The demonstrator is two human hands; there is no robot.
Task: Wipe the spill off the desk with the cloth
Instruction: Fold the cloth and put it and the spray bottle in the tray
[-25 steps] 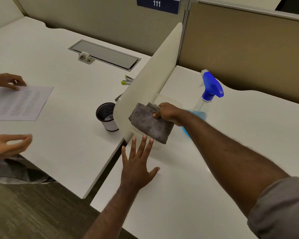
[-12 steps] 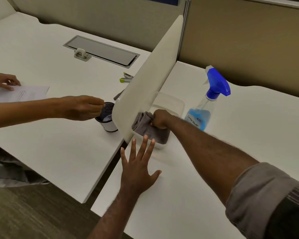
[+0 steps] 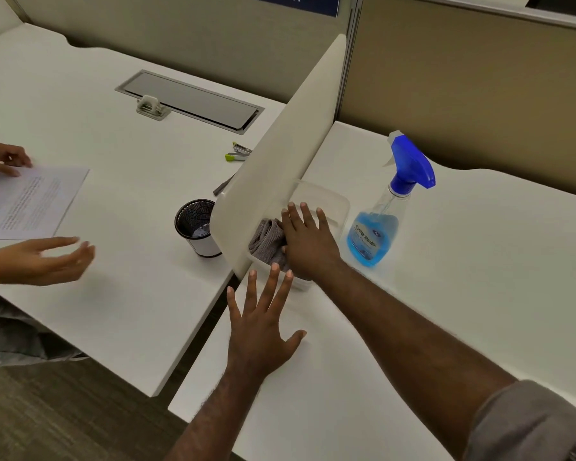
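Grey cloth (image 3: 268, 239) bunched in clear tub (image 3: 338, 202), folds run 12-to-6. Right hand (image 3: 308, 241) spread flat over it. Left hand (image 3: 263, 331) splayed on tabletop (image 3: 479, 277). Divider (image 3: 280, 154) at 9, spray bottle (image 3: 379, 224) at 3.

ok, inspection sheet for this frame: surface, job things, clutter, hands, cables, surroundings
Surface: white desk; no spill visible.
Job's things: grey cloth bunched inside a clear plastic tub against the divider.
Clutter: spray bottle with blue liquid, upright right of the tub; on the next desk a mesh cup, stapler, paper sheet.
Hands: right hand open, fingers spread over the tub, beside the cloth; left hand open, flat on the desk.
Cables: nothing seen; closed cable hatch on the next desk.
Surroundings: beige partition walls; another person's hands at the next desk.
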